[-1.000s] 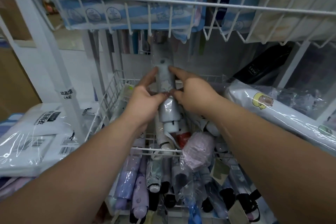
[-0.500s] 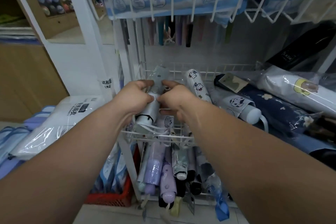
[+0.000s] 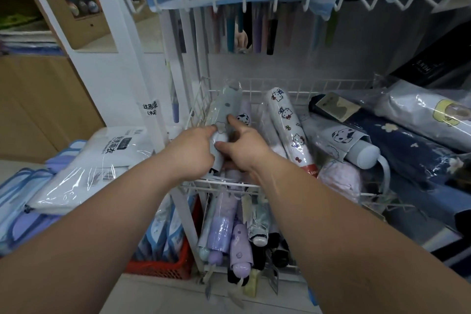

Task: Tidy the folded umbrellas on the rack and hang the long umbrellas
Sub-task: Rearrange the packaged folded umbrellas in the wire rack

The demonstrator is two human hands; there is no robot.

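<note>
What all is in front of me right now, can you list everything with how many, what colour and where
wire basket: one, white, middle shelf.
pale grey-blue folded umbrella: one, in clear wrap, left side of the basket, under both hands.
cartoon-cat umbrella: one, white, basket centre.
panda-print umbrella: one, grey-blue, right of it.
navy flowered umbrella: one, far right.
lower-shelf umbrellas: several, purple, black and grey, below the basket.
raincoat packs: a stack, white, left.
red crate: one, bottom left.
left hand: fingers on the grey-blue umbrella.
right hand: fingers on the same umbrella.
</note>
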